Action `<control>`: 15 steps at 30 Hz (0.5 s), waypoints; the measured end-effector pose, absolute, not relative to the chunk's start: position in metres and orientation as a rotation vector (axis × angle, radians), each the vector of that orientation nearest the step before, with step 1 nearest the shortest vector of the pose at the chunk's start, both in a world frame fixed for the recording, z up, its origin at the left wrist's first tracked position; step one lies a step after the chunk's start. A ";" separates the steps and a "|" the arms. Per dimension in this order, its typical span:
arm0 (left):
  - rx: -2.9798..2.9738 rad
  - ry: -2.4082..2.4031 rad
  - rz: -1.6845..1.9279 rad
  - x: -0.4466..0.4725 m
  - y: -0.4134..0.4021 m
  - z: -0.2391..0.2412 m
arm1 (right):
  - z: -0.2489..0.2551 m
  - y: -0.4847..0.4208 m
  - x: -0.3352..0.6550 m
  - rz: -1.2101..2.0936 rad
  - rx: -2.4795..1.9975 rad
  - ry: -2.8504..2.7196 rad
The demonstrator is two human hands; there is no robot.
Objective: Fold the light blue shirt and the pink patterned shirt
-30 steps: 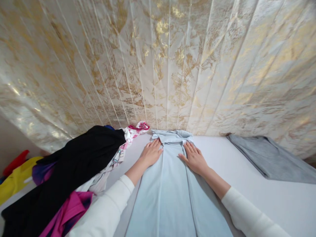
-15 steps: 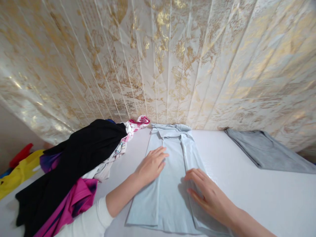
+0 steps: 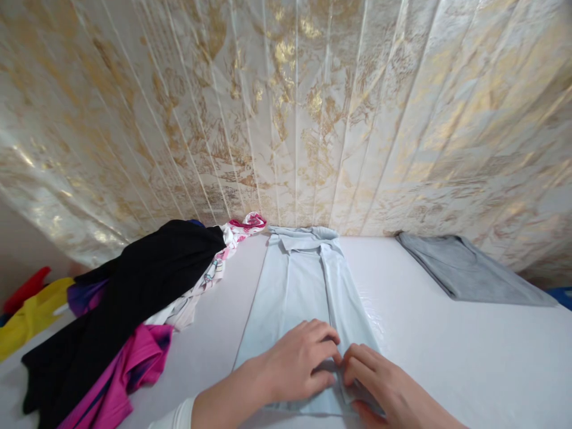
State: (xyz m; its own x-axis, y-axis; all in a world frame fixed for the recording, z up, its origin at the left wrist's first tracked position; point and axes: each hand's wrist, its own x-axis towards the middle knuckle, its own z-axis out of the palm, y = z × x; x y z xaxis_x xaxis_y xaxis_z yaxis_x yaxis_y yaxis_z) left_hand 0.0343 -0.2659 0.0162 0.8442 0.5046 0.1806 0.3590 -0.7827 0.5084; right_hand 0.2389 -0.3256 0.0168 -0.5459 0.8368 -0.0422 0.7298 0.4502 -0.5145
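Observation:
A light blue shirt (image 3: 304, 286) lies lengthwise on the white surface, its collar end away from me and its sides folded inward. Low on it, my left hand (image 3: 308, 360) has curled fingers and thumb closing on the cloth beside the right-hand fold. Close beside it, my right hand (image 3: 384, 381) grips the edge of that folded side, thumb below and fingers on top. The fingertips of both hands nearly meet. Part of the shirt's near end is hidden under them.
To the left is a heap of clothes with a black garment (image 3: 147, 280) on top, a magenta one (image 3: 147, 357) and a yellow one (image 3: 36, 316). A folded grey garment (image 3: 473, 268) lies at the right. A gold-patterned curtain (image 3: 286, 119) hangs behind the white surface (image 3: 447, 363).
Both hands have moved toward me, down to the shirt's near end. The left hand also shifted right, and the fingers of both hands have closed on the cloth. The view has shifted slightly.

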 end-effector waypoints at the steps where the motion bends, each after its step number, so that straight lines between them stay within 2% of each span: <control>1: 2.558 0.641 0.411 0.035 -0.265 0.017 | 0.016 -0.326 0.240 0.693 -1.351 -2.501; 5: 2.602 0.727 0.300 0.039 -0.257 0.024 | 0.013 -0.328 0.242 0.582 -1.323 -2.602; 11: 2.741 1.151 0.108 0.058 -0.220 0.029 | 0.008 -0.328 0.239 0.311 -1.333 -2.634; 15: 2.783 1.119 0.140 0.066 -0.194 0.023 | 0.003 -0.325 0.242 0.119 -1.139 -2.530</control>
State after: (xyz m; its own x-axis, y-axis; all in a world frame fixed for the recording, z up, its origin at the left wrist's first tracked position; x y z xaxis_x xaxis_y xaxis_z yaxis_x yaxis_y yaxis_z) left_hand 0.0663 -0.1940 0.0231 0.7191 0.6940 0.0346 0.6810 -0.7138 0.1632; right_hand 0.2416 -0.3255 0.0029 -0.6089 0.7381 0.2905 0.7078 0.6709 -0.2212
